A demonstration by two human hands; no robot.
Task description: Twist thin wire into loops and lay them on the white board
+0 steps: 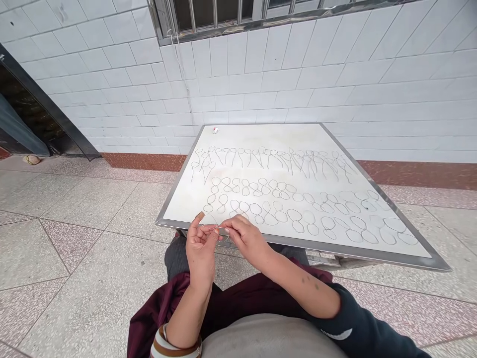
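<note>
Both hands meet just over the front left edge of a white table (257,136) with a grey rim. My left hand (203,243) pinches a thin wire loop (224,238) between thumb and fingers, with one finger raised. My right hand (244,236) is closed on the same thin wire, its fingertips close beside the left ones. Beyond them, several thin double loops (294,215) lie in rows across the table. Farther back is a row of single loops with long tails (269,151). The exact shape of the wire between the fingers is too fine to tell.
A small white and red object (215,130) sits at the table's back left corner. Behind the table stands a white tiled wall (223,94) with a barred window and hanging cords. A dark doorway (33,114) is at the left, with a roundish item (32,159) on the floor.
</note>
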